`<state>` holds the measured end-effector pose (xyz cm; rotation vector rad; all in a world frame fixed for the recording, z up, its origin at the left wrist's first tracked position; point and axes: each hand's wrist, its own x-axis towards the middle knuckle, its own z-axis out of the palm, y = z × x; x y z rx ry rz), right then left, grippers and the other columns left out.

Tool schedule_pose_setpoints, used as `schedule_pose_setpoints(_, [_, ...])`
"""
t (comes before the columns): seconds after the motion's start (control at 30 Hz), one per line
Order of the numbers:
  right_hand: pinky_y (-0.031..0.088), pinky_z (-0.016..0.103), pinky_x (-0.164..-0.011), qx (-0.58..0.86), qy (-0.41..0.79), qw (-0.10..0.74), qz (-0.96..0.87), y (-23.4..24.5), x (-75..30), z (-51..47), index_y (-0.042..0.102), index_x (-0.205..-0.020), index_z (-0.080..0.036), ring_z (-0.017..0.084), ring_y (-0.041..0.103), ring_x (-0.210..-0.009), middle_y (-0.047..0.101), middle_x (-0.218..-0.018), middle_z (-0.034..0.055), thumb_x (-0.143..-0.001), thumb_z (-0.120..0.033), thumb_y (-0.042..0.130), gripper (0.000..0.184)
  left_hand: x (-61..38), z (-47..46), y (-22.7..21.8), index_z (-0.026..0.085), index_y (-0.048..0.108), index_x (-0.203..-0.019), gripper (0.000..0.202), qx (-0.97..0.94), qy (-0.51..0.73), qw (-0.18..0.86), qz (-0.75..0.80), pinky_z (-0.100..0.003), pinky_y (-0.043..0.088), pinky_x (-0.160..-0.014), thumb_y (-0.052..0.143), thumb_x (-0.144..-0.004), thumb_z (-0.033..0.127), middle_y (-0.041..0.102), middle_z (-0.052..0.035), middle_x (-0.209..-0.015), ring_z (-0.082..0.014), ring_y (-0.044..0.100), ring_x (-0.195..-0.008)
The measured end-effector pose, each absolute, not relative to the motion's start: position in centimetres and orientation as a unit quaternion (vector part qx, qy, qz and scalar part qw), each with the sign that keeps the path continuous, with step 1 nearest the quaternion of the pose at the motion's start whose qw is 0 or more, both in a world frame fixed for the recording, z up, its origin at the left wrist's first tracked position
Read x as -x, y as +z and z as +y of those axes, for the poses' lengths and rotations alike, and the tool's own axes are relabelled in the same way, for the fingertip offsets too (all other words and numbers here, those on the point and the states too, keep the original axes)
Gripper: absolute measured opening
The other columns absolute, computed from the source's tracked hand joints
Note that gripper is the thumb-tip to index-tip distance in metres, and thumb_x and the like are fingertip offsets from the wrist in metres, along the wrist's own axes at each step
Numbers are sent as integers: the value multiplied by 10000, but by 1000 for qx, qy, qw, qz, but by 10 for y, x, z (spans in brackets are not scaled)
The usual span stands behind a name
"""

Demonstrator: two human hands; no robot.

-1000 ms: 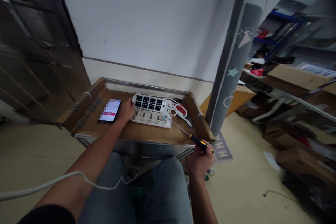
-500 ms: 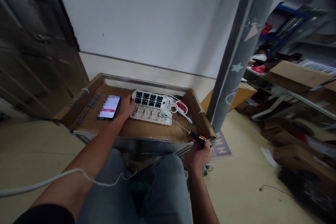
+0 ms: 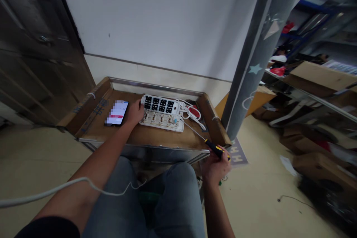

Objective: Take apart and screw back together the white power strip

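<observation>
An opened power strip lies on the cardboard-lined tray (image 3: 156, 142). Its socket half (image 3: 176, 108) has black outlets and sits behind the white base half (image 3: 164, 126), where metal contact strips and a small blue part (image 3: 175, 121) show. My left hand (image 3: 135, 111) is closed on the left end of the power strip, with its fingertips partly hidden. In my right hand (image 3: 216, 165) is a black and yellow screwdriver (image 3: 213, 147), held by the handle. Its long shaft points left and away from me, the tip close to the base half's right end.
Left of the power strip lies a lit phone (image 3: 118, 113). White cord (image 3: 192, 111) is coiled at the tray's right, by a red and black object. A grey pole (image 3: 245, 70) rises beyond the right corner. Cardboard boxes (image 3: 320, 163) lie on the floor at right.
My right hand and the screwdriver have shifted slightly right, drawing the tip from the blue part to the base's right edge. My left hand stays on the power strip.
</observation>
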<state>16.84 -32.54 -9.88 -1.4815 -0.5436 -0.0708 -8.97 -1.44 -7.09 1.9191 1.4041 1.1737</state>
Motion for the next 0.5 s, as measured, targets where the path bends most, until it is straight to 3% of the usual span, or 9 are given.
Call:
schedule_pose_setpoints(0.13, [612,433,-939,670,-106,676,-288,-99,-166,-349,645,-1270,-162,207,690,-1080,686,-1242,92,-1004,-461,633,400,90,-13,-70,144,690,-1243,352,-698,429,255,513,-443,513,-1066,480,-972,225,758,-167,-1197,-303,692,-1130])
schedule_pose_setpoints(0.3, [597,400,-895,691,-110,564,-438,-100,-166,-363,672,-1177,-155,181,682,-985,699,-1111,63,-997,-487,633,379,90,-10,-70,152,688,-1225,336,-692,440,265,507,-428,499,-1085,479,-966,196,749,-153,-1226,-290,687,-1147])
schedule_pose_setpoints(0.5, [540,443,-916,719,-91,438,-532,-91,-167,-334,731,-1261,-256,226,610,-966,660,-1017,72,-959,-420,631,358,93,-11,-69,160,697,-1131,266,-690,452,272,496,-386,546,-981,522,-949,243,775,-119,-1112,-256,710,-1026])
